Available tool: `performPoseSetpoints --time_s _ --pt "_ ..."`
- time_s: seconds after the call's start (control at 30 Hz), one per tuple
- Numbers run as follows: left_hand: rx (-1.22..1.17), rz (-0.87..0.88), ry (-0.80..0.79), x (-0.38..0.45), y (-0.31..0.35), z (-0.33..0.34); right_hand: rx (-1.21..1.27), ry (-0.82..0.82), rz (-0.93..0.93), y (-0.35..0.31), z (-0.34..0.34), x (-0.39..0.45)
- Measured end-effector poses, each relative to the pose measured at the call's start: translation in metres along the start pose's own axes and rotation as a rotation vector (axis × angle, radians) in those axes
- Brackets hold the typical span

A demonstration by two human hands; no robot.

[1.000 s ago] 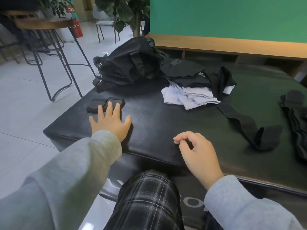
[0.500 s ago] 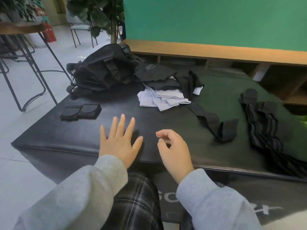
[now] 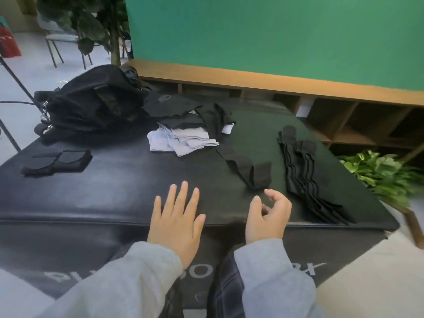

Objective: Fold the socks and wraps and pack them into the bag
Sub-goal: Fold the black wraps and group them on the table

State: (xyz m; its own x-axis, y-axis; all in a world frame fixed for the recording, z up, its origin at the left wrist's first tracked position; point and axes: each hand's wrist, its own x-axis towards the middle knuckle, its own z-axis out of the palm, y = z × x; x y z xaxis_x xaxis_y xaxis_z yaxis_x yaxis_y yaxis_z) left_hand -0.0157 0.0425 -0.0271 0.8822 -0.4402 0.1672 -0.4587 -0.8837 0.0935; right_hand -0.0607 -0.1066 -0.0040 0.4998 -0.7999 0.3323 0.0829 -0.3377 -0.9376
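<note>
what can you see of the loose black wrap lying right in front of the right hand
The loose black wrap is a long, flat strip of matte black fabric, unrolled on the dark padded mat. It runs diagonally from near the white socks toward the person, and its near end doubles back in a short fold. It lies slack with wavy edges. Neither hand touches it; the right hand hovers just short of the folded end, fingers curled.

Glossy black leather-like mat [image 3: 91,203]; matt cloth socks [image 3: 181,141] and wraps [image 3: 305,171]; wooden shelf [image 3: 275,81].
</note>
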Motion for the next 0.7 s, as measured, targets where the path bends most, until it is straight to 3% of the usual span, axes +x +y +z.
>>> performPoseSetpoints --time_s 0.2,0.53,0.7 --pt "-0.031 0.104 0.119 -0.009 0.008 0.012 -0.199 -0.095 0.072 0.005 0.005 0.023" --pt "-0.063 0.107 0.098 -0.008 0.005 0.013 -0.478 -0.339 -0.05 -0.007 0.015 0.068" --pt "-0.084 0.1 0.099 -0.009 0.005 0.013 -0.474 -0.355 0.017 -0.011 0.011 0.065"
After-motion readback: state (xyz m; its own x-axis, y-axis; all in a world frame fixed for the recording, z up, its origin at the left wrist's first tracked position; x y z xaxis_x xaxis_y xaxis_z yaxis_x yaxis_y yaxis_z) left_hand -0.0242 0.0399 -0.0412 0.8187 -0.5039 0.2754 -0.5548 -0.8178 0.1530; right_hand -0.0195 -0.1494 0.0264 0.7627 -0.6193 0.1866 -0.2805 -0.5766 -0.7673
